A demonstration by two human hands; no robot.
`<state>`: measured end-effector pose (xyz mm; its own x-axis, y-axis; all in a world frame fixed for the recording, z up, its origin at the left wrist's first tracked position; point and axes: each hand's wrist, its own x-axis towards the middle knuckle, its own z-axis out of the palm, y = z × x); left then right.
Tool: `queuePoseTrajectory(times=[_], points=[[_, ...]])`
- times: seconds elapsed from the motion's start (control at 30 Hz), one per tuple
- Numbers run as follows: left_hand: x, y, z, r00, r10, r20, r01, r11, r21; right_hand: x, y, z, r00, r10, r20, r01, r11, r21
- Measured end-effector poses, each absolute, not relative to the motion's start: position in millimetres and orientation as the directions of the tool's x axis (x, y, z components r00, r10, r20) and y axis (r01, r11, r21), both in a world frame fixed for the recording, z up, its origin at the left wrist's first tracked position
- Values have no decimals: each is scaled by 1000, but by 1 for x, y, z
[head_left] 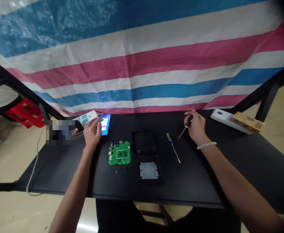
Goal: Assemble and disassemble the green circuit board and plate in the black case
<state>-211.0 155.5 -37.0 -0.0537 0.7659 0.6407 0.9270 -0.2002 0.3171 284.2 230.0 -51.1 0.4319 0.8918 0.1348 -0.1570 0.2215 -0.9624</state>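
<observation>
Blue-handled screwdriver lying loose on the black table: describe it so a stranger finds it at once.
On the black table, look right of the open black square case. A thin screwdriver with a blue handle lies there alone, tip toward the near edge. Unlike the yellow-and-black screwdriver in the right hand, nothing touches it.

No text is readable. The phone (pixel 106 124) at the far left edge of the desk (pixel 229 168) has a lit screen, but the content is too small. The cardboard box (pixel 247 121) at the far right corner shows dark print, illegible. Markings on the green circuit board (pixel 119 152) are too fine.
</observation>
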Motion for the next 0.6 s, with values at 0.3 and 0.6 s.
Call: queuePoseTrajectory(times=[0.3, 0.6], points=[[-211, 158, -36, -129, 711, 691, 917, -180, 356, 284, 233, -54, 437, 890, 127, -137, 206, -969], [-196, 155, -23, -124, 654, 746, 899, -244, 364, 284, 232, -51, 423, 893, 150, -124, 222, -967]])
